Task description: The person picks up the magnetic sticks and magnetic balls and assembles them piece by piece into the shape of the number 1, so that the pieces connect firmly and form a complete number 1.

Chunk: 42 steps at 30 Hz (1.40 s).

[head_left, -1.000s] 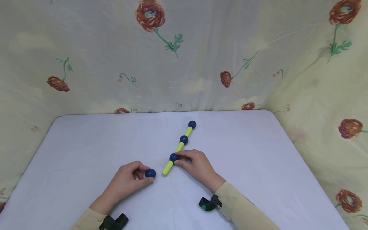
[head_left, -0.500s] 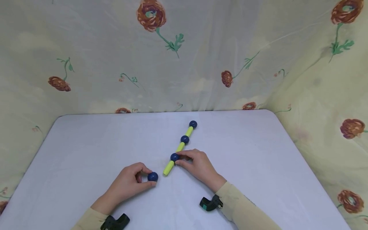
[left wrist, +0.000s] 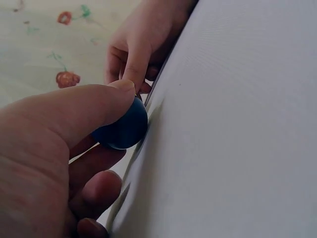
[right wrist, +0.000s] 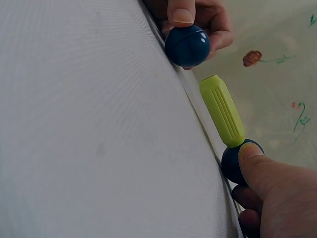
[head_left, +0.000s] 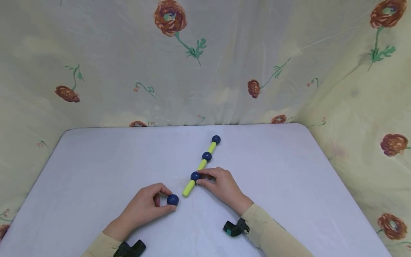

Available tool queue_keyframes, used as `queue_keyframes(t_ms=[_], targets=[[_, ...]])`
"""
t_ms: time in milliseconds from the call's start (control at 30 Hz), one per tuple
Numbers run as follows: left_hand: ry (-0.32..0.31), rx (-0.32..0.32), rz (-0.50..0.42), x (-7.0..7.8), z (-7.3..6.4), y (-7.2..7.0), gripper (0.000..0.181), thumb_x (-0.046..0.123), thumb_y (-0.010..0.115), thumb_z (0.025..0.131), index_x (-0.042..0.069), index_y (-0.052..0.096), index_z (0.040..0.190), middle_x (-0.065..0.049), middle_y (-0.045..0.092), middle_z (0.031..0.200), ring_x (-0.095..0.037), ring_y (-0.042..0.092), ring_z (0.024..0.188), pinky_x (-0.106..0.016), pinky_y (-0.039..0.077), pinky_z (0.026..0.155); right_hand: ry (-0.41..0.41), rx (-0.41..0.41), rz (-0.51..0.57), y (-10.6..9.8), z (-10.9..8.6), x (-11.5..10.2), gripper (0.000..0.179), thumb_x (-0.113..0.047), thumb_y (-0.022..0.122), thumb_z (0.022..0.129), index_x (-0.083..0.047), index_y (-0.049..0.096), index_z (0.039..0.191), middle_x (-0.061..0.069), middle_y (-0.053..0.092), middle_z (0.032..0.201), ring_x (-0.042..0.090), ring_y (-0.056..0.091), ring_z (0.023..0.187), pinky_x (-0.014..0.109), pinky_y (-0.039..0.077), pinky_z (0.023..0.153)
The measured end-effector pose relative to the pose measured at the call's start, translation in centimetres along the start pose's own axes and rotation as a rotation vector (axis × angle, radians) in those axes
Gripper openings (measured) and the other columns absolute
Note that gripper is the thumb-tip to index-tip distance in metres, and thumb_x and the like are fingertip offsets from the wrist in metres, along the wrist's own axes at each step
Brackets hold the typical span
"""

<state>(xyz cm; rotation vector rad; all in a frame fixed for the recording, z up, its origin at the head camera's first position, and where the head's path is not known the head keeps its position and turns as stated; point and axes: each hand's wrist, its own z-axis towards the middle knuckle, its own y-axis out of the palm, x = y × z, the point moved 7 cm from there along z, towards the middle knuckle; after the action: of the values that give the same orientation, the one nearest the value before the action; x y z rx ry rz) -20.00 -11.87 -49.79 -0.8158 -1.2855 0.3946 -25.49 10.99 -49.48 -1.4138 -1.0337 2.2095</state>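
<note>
Between thumb and forefinger my left hand [head_left: 148, 206] pinches a loose dark blue ball [head_left: 172, 200], just left of and nearer than the chain's free end. The chain alternates blue balls and ribbed yellow-green rods in a slanting line across the table. My right hand [head_left: 223, 185] pinches the chain's nearest ball [head_left: 195, 176] from the right. From that ball the last rod [head_left: 188, 188] points toward me, its near end bare. In the right wrist view a gap separates this rod [right wrist: 222, 110] from the left hand's ball [right wrist: 187, 45].
Farther along the chain are a middle ball [head_left: 207, 156] and a far ball [head_left: 216, 139], joined by another rod [head_left: 212, 147]. The white table [head_left: 106, 160] ends at a flower-printed cloth [head_left: 218, 64] behind it. Each wrist wears a black camera mount [head_left: 236, 227].
My left hand has shifted slightly right and toward me with its ball. The right hand and the chain keep their place, apart from a small drift of the whole view.
</note>
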Motion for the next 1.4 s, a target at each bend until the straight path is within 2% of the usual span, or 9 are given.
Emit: queue_keyframes(t_ms=[167,300,667,933,1400], targets=[[0.034,-0.026,-0.027,0.1,-0.1,0.4,0.031,0.045,0.084,0.076,0.033,0.070,0.101,0.022,0.060,0.082,-0.004,0.052,0.066,-0.025,0.045,0.059,0.006,-0.008,-0.009,0.0,0.0,0.0,0.033,-0.037,0.076,0.088,-0.025,0.073,0.118,-0.017,0.070,0.098,-0.001,0.059,0.090,0.027,0.049,0.078],[0.060,-0.018,-0.052,0.3,0.0,0.7,0.033,0.049,0.082,0.077,0.034,0.071,0.105,0.025,0.062,0.088,-0.003,0.055,0.071,-0.025,0.046,0.063,0.003,-0.007,-0.007,0.0,0.0,0.1,0.033,-0.036,0.076,0.088,-0.025,0.073,0.118,-0.016,0.070,0.098,-0.001,0.059,0.089,0.026,0.049,0.078],[0.082,0.047,-0.046,1.1,0.0,1.2,0.034,0.045,0.084,0.076,0.031,0.071,0.104,0.021,0.060,0.079,-0.003,0.053,0.067,-0.024,0.045,0.060,-0.012,0.000,-0.003,0.0,0.0,0.1,0.032,-0.036,0.076,0.087,-0.024,0.073,0.117,-0.016,0.070,0.097,-0.001,0.060,0.089,0.027,0.049,0.077],[0.136,0.089,-0.042,1.7,-0.1,1.0,0.032,0.041,0.086,0.076,0.029,0.072,0.102,0.020,0.061,0.081,-0.002,0.052,0.067,-0.023,0.045,0.059,-0.014,0.004,0.001,0.0,0.1,0.0,0.032,-0.034,0.077,0.087,-0.023,0.073,0.117,-0.015,0.070,0.097,-0.001,0.060,0.089,0.027,0.049,0.077],[0.105,0.057,-0.026,1.9,-0.1,1.2,0.033,0.041,0.086,0.075,0.031,0.071,0.103,0.020,0.059,0.079,-0.003,0.051,0.067,-0.023,0.044,0.059,-0.007,-0.002,-0.003,0.0,0.1,0.0,0.032,-0.034,0.076,0.087,-0.024,0.073,0.117,-0.016,0.070,0.098,0.001,0.061,0.090,0.027,0.049,0.078]])
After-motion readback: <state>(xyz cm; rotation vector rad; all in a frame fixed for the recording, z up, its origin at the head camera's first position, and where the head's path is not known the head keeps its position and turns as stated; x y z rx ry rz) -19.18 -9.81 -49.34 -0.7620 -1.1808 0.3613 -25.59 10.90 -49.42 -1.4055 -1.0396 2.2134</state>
